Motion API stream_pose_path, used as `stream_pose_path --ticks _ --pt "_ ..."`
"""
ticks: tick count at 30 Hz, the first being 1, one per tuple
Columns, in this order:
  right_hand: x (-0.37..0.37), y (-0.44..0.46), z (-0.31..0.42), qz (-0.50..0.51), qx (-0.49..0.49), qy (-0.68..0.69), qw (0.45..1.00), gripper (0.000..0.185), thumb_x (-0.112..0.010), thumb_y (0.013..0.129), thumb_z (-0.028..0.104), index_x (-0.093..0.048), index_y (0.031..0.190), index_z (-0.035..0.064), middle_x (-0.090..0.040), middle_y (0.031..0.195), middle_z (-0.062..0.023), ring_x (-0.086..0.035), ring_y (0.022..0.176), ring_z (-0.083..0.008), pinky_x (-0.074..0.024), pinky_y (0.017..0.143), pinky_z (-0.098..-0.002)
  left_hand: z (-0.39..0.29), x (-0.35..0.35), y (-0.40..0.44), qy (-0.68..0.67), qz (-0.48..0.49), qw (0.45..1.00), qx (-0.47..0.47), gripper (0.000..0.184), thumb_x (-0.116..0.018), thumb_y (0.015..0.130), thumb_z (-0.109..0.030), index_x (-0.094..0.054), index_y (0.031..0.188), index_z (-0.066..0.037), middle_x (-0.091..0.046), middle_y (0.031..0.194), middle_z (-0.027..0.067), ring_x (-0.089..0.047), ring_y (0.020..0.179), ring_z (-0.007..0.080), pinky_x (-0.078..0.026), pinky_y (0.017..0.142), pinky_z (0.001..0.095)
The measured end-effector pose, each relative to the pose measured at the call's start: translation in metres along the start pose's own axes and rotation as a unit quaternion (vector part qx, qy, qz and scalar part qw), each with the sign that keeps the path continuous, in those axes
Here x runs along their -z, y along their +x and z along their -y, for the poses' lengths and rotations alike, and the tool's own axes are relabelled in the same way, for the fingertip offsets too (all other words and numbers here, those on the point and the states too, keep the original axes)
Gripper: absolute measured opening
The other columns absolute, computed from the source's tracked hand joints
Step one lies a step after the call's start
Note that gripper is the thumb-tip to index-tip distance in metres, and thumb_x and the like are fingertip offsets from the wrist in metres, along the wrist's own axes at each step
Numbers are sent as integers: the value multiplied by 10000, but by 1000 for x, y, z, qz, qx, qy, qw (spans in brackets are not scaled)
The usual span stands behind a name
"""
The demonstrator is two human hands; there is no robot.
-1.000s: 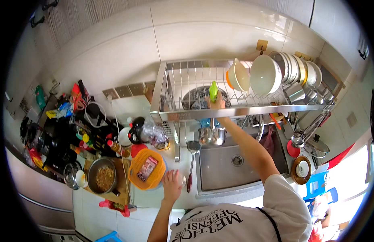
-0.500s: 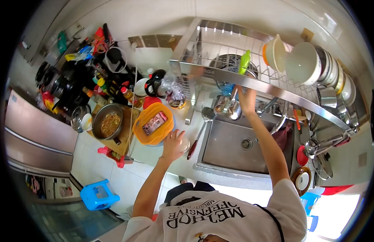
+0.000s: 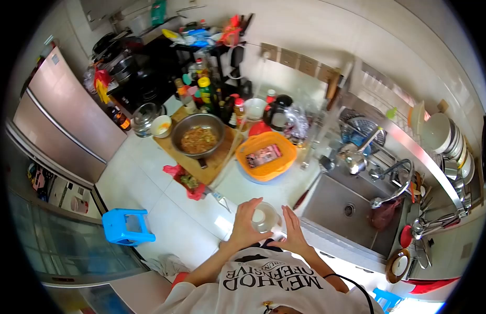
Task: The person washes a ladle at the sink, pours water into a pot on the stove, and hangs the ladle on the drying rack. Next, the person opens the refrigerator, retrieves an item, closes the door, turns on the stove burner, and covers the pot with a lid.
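Close to my body, at the counter's front edge, is a small clear jar (image 3: 264, 216) with something whitish inside. My left hand (image 3: 244, 225) curls round the jar's left side. On the other side my right hand (image 3: 294, 233) is held with fingers stretched and thumb apart, beside the jar and not closed on it. Beyond the hands stands an orange plastic basket (image 3: 285, 166) with a phone-like pink and dark rectangle (image 3: 263, 156) lying in it.
A metal pan (image 3: 181, 142) of cooked food rests on a wooden board (image 3: 218, 175) at left. To the right are a spatula (image 3: 308, 192), a steel sink (image 3: 332, 209), a shiny metal utensil (image 3: 356, 162) and a dish rack (image 3: 410, 138). A blue stool (image 3: 129, 227) stands on the floor.
The view has swung left. My right hand has come away from the metal utensil below the rack to beside the jar. My left hand has drawn the jar nearer my body.
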State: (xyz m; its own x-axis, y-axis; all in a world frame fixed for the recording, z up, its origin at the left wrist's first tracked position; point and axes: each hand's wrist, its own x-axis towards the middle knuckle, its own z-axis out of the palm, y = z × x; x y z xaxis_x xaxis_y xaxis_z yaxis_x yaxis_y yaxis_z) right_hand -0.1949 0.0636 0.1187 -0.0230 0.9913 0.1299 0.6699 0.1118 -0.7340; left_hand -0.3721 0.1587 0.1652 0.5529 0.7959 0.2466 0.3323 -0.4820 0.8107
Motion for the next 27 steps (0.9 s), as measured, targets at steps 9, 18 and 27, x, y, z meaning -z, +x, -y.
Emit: stream_pose_path --ticks 9,18,27 --pt "-182 100 144 -29 171 107 979 1147 -828 564 312 -118 1385 -61 -363 1324 -233 -376 1191 -398 -327 985 -477 73 203 -84 -141 -110 983 49 723 -844 539 -275 -535 1154 -56 -486 1233 141 -462 1153 291 -378 966 392" --pt "-302 217 271 202 223 95 949 1046 -799 600 330 -183 1371 -16 -299 1370 -196 -310 1254 -362 -280 1023 -473 148 374 -134 -67 -250 959 119 399 -797 591 -124 -652 956 -53 -581 1172 128 -539 1094 264 -424 914 369" --pt "-457 386 361 298 259 232 889 1041 -796 619 278 -168 1393 -20 -306 1371 -196 -338 1242 -335 -319 1021 -403 276 551 -124 -37 -241 949 199 423 -672 704 -51 -581 1117 -43 -509 1289 123 -469 1189 270 -363 1002 382"
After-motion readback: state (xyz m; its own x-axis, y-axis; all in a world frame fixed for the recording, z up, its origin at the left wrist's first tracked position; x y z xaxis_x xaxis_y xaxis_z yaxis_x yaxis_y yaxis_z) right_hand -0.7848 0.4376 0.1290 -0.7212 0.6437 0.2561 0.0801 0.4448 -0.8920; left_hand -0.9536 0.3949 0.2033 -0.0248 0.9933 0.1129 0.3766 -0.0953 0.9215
